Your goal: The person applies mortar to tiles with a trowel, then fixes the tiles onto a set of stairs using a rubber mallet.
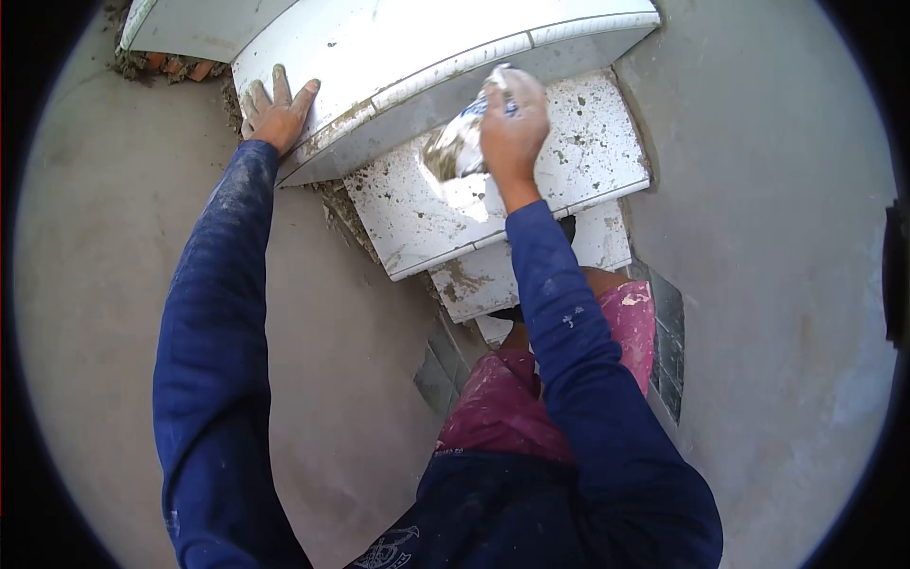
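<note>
My left hand (276, 116) lies flat with its fingers spread on the left end of the upper white tiled step (379, 47), its fingers dusted with cement. Bunched in my right hand (515, 128) is a crumpled white plastic bag (464, 142) with some blue print and grey-brown smears. The bag hangs over the lower white tiled step (588, 142), close in front of the upper step's riser (417, 119). Dark specks of mortar are scattered over that lower step, and a bright wet-looking patch (469, 197) shines beneath the bag.
Grey plastered walls rise on the left (114, 237) and right (768, 190). Rough mortar and red brick (180, 66) show beside the top step. Another stained step (474, 280) lies below, near my legs. Dark tiles (667, 341) line the wall at lower right.
</note>
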`<state>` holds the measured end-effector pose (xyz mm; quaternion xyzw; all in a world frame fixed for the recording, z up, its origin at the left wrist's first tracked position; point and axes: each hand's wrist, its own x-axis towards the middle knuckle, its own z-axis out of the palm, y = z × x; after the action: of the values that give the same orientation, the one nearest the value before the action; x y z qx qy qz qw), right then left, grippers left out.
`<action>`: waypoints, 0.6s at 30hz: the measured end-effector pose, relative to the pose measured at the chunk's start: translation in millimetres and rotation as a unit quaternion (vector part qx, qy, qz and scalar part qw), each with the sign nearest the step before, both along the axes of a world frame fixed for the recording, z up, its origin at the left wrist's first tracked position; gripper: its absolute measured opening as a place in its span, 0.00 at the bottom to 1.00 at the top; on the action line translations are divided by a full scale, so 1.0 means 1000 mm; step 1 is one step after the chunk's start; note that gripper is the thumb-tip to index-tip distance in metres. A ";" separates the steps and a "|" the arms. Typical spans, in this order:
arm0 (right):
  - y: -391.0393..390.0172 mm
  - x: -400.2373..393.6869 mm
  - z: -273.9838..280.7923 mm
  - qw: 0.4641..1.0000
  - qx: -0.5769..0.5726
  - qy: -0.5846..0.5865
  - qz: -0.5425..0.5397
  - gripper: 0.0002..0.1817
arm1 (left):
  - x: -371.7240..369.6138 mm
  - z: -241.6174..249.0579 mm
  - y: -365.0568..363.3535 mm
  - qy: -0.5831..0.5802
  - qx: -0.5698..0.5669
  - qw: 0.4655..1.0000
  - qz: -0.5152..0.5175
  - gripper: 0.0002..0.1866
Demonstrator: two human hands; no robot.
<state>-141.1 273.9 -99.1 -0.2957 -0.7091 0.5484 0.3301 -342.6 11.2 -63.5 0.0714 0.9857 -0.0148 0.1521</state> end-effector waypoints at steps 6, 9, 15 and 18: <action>-0.032 -0.010 -0.006 0.996 0.092 -0.013 0.013 0.15 | 0.004 0.005 0.002 0.016 -0.003 1.000 -0.003 0.54; -0.019 -0.001 -0.013 0.997 0.079 -0.006 -0.020 0.15 | 0.001 0.002 0.001 0.010 -0.007 1.000 -0.006 0.54; -0.055 0.001 -0.007 0.994 0.045 -0.032 0.099 0.19 | 0.000 0.005 0.004 0.004 -0.024 1.000 -0.006 0.54; -0.024 0.011 -0.011 0.992 -0.123 -0.012 0.026 0.19 | 0.002 0.006 0.003 -0.001 -0.022 1.000 -0.005 0.54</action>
<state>-129.8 250.3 -109.6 -0.3220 -0.6472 0.6366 0.2685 -340.2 13.8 -58.0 0.0733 0.9846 -0.0376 0.1543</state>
